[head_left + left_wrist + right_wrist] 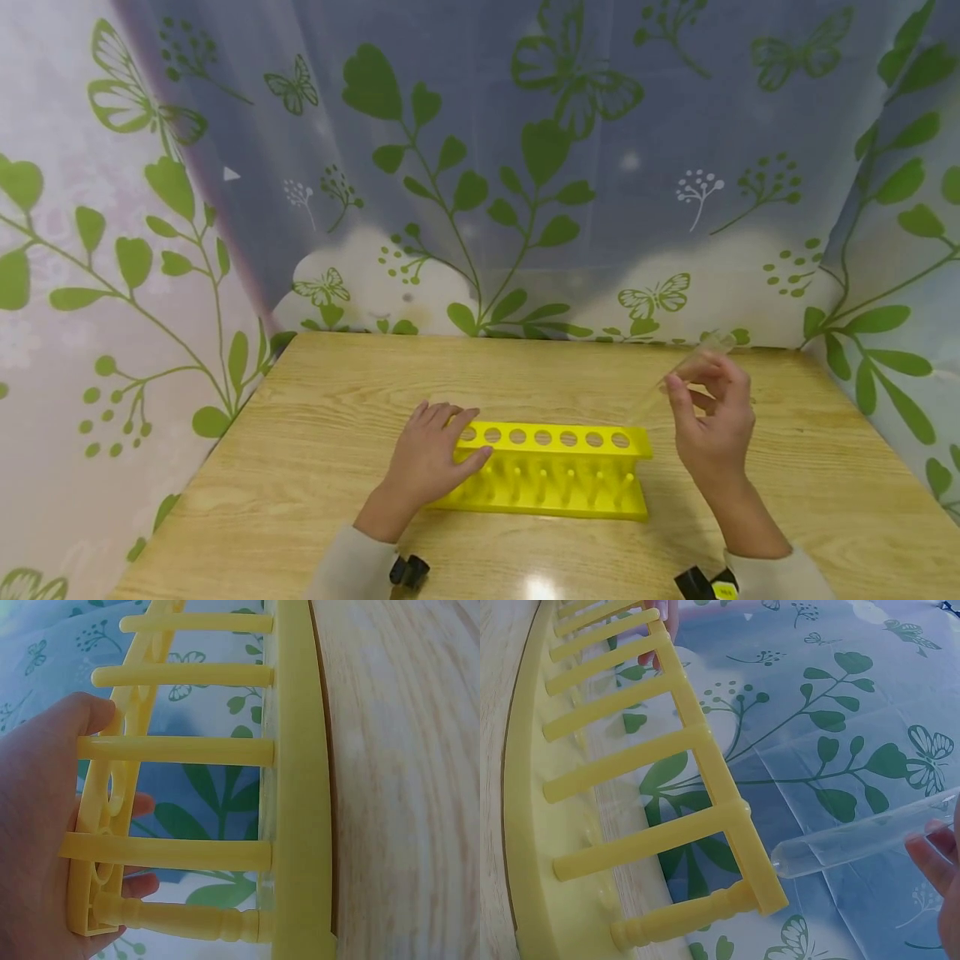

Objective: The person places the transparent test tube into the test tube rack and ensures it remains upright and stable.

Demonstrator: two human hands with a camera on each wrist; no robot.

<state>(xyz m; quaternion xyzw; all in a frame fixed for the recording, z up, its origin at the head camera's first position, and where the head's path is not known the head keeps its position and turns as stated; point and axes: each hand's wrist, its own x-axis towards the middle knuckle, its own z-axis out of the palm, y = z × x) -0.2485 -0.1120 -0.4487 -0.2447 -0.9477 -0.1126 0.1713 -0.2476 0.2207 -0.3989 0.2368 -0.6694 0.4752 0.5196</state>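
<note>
A clear plastic tube (855, 841) is pinched in the right hand (712, 421), its rounded end just beside the right end of the yellow rack (555, 471) on the table (300, 467). The rack's left end is held down by the left hand (429, 458), fingers straight. The tube could be knocked against the top rail if its tilt is kept.

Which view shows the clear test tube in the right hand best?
The right wrist view: the clear test tube fills the frame, rounded end near the yellow rack, fingertips of the right hand pinching it. The head view shows only a faint, nearly see-through tube. The left wrist view shows none of it.
</note>
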